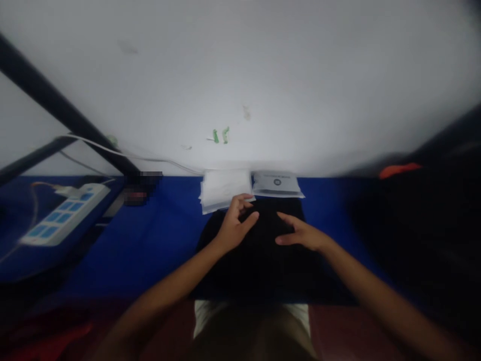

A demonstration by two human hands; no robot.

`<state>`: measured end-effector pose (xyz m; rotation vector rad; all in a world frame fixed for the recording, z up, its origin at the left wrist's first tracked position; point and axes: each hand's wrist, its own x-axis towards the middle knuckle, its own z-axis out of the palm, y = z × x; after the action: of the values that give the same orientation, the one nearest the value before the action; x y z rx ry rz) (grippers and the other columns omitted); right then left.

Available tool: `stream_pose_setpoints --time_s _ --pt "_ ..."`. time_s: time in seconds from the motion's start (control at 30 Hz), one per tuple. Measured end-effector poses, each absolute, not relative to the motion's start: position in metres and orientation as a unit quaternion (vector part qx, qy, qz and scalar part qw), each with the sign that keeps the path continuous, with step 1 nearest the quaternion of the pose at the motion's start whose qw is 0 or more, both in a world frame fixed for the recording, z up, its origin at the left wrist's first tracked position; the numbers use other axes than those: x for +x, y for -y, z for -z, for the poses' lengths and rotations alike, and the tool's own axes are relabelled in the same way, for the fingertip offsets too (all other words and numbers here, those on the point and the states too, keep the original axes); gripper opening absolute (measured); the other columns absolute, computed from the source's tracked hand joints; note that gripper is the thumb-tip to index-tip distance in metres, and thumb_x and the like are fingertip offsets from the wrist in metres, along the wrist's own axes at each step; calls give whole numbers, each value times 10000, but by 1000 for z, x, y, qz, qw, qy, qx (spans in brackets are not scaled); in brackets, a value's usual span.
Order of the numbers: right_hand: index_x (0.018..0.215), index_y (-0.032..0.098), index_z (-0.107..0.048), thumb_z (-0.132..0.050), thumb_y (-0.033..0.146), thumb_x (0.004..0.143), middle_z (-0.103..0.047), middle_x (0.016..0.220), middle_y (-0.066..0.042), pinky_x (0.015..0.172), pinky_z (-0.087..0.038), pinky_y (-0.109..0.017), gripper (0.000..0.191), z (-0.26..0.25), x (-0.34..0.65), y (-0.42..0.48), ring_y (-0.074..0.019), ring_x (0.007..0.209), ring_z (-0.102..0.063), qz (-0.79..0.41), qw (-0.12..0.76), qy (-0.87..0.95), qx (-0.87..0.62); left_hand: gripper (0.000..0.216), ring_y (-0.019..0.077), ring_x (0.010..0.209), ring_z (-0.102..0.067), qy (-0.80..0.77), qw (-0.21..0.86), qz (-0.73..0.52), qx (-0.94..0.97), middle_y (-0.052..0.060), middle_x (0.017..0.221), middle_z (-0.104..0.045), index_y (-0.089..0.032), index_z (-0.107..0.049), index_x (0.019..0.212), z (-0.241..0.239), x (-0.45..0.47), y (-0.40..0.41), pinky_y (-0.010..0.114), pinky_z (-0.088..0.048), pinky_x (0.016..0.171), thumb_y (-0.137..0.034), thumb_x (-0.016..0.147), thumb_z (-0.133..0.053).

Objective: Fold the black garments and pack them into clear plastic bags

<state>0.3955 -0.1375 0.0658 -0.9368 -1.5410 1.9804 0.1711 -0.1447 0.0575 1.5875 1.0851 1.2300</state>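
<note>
A black cloth item [259, 260], perhaps a folded garment, lies on the blue table surface [150, 245] in front of me. Over its upper left part is my left hand [238, 223], fingers apart and nothing held. My right hand [298, 233] is above the upper right part, thumb and index finger spread, also without anything in it. Whether either hand touches the cloth I cannot tell. Just beyond my left fingertips sits a small stack of white plastic bags [225, 188]. Beside it, to the right, lies a flat translucent bag [278, 183] with a dark round logo.
A white power strip [65, 215] with blue sockets and a plugged-in cable is at the left, near a dark metal frame [56, 95]. A white wall [293, 90] rises behind the table. Large dark material [421, 240] with an orange patch fills the right side.
</note>
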Motion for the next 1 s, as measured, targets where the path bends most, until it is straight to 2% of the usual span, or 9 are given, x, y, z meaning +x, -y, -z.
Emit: stream_pose_setpoints --time_s 0.13,0.2,0.33,0.43,0.63,0.77,0.83,0.93,1.0 --pt "1263 246 -574 -792 218 685 -700 1160 -38 977 -513 -374 619 -46 383 153 -220 1053 -674 -756 293 417 -411 435 101 686 -557 -469 449 -474 595 -8 876 -563 -209 -460 1167 -35 151 118 239 -472 669 -358 821 -678" --pt "1249 251 -574 -793 202 670 -714 1125 -38 958 -531 -363 621 -41 380 156 -225 1055 -679 -760 293 370 -447 391 96 656 -540 -495 403 -453 622 -2 889 -570 -204 -475 1153 -26 137 106 238 -468 649 -366 843 -650" --pt "1221 292 -576 -761 205 690 -703 1154 -33 894 -578 -350 569 -32 383 156 -233 1098 -665 -730 290 358 -505 232 169 872 -574 -508 194 -332 771 53 1044 -577 -202 -573 1086 -20 101 85 332 -485 829 -314 884 -592" --pt "1234 315 -553 -710 227 735 -689 1177 -28 833 -605 -350 530 -27 387 155 -236 1094 -666 -710 285 391 -512 227 246 1054 -539 -488 99 -230 836 79 1101 -585 -203 -600 1081 -20 80 77 399 -447 933 -307 879 -601" --pt "1352 329 -427 -681 235 762 -687 1167 -23 810 -607 -360 650 -23 388 157 -231 1017 -700 -734 280 340 -517 212 234 991 -575 -490 59 -114 862 69 998 -650 -211 -626 973 -21 75 74 315 -462 780 -326 975 -448" --pt "1336 330 -450 -690 228 747 -675 1212 -29 825 -602 -340 645 -23 389 157 -234 1041 -692 -732 289 323 -526 268 244 944 -594 -503 44 -98 858 84 950 -653 -199 -632 932 -25 75 74 293 -444 682 -324 987 -402" --pt "1304 324 -486 -684 221 743 -667 1233 -39 825 -603 -333 604 -22 389 157 -243 1060 -684 -721 290 337 -531 270 246 903 -609 -514 36 -97 852 98 961 -656 -185 -625 1019 -30 73 74 299 -441 668 -314 988 -390" --pt "1276 316 -510 -675 203 740 -643 1277 -41 860 -590 -339 572 -18 391 156 -243 1088 -670 -709 305 358 -526 342 226 857 -629 -537 19 -113 835 102 1035 -655 -182 -508 1289 -40 69 77 301 -449 682 -275 992 -365" --pt "1270 318 -508 -680 183 732 -648 1265 -22 870 -582 -333 581 -16 391 156 -226 1070 -676 -712 324 350 -516 381 208 841 -630 -541 0 -111 834 94 1068 -634 -203 -463 1350 -49 66 80 290 -450 686 -253 984 -374"
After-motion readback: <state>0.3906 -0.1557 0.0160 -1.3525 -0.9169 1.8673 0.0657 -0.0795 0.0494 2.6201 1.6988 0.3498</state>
